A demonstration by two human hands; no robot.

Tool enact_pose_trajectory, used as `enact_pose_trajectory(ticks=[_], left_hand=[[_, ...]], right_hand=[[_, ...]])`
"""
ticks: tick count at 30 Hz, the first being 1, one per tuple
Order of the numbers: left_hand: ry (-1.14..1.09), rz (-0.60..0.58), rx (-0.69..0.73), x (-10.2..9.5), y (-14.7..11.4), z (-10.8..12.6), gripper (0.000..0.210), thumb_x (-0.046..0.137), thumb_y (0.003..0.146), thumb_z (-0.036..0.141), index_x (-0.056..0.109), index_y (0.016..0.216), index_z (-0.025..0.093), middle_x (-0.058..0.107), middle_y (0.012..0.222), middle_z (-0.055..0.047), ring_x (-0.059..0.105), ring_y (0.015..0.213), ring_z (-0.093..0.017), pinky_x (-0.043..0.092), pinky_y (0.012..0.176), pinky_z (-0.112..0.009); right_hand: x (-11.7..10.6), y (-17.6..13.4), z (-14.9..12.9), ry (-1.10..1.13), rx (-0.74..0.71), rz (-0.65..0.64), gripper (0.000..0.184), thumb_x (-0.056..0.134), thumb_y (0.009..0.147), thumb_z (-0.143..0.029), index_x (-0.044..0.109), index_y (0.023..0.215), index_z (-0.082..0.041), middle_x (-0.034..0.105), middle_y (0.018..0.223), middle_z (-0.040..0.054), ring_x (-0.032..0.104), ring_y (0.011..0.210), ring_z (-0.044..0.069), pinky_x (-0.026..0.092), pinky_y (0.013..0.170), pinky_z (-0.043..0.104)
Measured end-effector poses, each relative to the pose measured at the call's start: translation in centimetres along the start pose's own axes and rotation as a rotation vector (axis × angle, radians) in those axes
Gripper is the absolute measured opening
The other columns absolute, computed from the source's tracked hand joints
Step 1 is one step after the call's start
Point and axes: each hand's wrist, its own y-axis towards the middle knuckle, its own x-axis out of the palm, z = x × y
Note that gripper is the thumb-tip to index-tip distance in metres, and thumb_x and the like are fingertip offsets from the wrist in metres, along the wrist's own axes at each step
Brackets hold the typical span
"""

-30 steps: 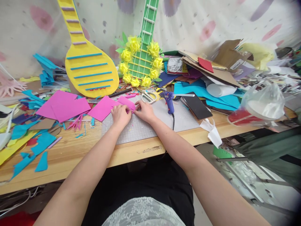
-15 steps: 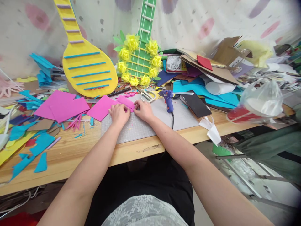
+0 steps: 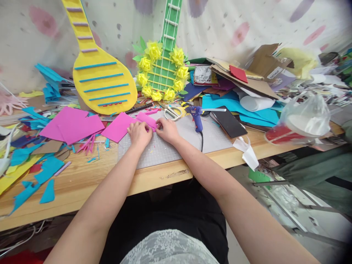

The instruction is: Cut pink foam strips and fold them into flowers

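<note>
Both hands meet over a small strip of magenta paper [image 3: 146,119] on the grey cutting mat [image 3: 162,154]. My left hand [image 3: 139,132] pinches the strip's near edge from the left, thumb against fingers. From the right, my right hand [image 3: 167,129] grips its other end, fingertips close to the left thumb. My fingers hide part of the strip. A flat magenta sheet [image 3: 117,127] lies just left of my left hand. Scissors [image 3: 172,113] with pale handles lie behind my right hand, and a blue glue gun [image 3: 197,119] with a white glue stick rests to its right.
A yellow paper guitar shape [image 3: 104,82] and a green one [image 3: 162,75] with yellow flowers stand at the back. Magenta sheets [image 3: 73,126] and blue scraps [image 3: 49,168] cover the left. Rightward are a phone [image 3: 229,123], a bagged red cup [image 3: 286,130] and piled cardboard [image 3: 247,80].
Almost nothing differs. Both hands keep their pinch on the magenta strip, with only a very slight shift of the right fingers.
</note>
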Motion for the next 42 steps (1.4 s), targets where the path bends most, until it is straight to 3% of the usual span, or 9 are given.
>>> enact_pose_trajectory(ticks=[8,11,16,23,28,42], left_hand=[[-0.014,-0.003,-0.013,0.2,0.1,0.2,0.018,0.05,0.079,0.033,0.06,0.089,0.021,0.062,0.105,-0.011,0.047,0.108,-0.031,0.034,0.091,-0.045],[-0.015,-0.006,-0.002,0.1,0.0,0.2,0.019,0.05,0.08,0.033,0.058,0.093,0.022,0.062,0.105,-0.011,0.047,0.108,-0.031,0.033,0.092,-0.045],[0.01,-0.004,0.031,0.1,-0.3,0.3,0.018,0.049,0.082,0.033,0.058,0.093,0.024,0.059,0.106,-0.012,0.045,0.11,-0.031,0.032,0.092,-0.045],[0.017,0.016,0.088,0.3,-0.4,0.2,0.018,0.048,0.083,0.033,0.062,0.088,0.024,0.057,0.106,-0.011,0.043,0.112,-0.032,0.032,0.092,-0.045],[0.042,0.013,0.091,0.1,-0.5,0.2,0.021,0.046,0.083,0.034,0.064,0.089,0.024,0.057,0.107,-0.011,0.042,0.112,-0.031,0.033,0.092,-0.046],[0.041,0.018,0.087,-0.3,-0.9,0.8,0.042,0.053,0.073,0.058,0.062,0.092,0.022,0.055,0.106,-0.015,0.042,0.112,-0.034,0.031,0.096,-0.046]], right_hand=[[0.0,0.0,0.1,0.027,-0.014,0.006,0.024,0.055,0.075,-0.019,0.059,0.098,-0.019,0.068,0.084,0.0024,0.054,0.088,0.022,0.04,0.086,0.039],[-0.1,0.5,0.5,0.1,-0.112,0.032,0.031,0.048,0.074,-0.009,0.059,0.101,-0.018,0.067,0.096,0.0039,0.054,0.092,0.02,0.041,0.088,0.036],[-0.5,1.7,1.0,0.229,-0.278,-0.048,0.049,0.038,0.069,0.002,0.058,0.108,-0.018,0.064,0.11,0.0036,0.052,0.104,0.017,0.04,0.095,0.033],[-0.8,1.1,1.2,0.211,-0.203,-0.131,0.042,0.043,0.074,-0.006,0.057,0.113,-0.017,0.068,0.1,0.0037,0.056,0.093,0.016,0.042,0.091,0.033],[-0.7,0.9,1.2,0.178,-0.189,-0.139,0.044,0.039,0.073,-0.002,0.059,0.109,-0.016,0.069,0.101,0.0039,0.057,0.095,0.015,0.041,0.092,0.033],[-0.7,1.0,1.3,0.218,-0.159,-0.147,0.049,0.038,0.066,0.0,0.059,0.108,-0.016,0.069,0.101,0.0033,0.058,0.095,0.015,0.042,0.092,0.032]])
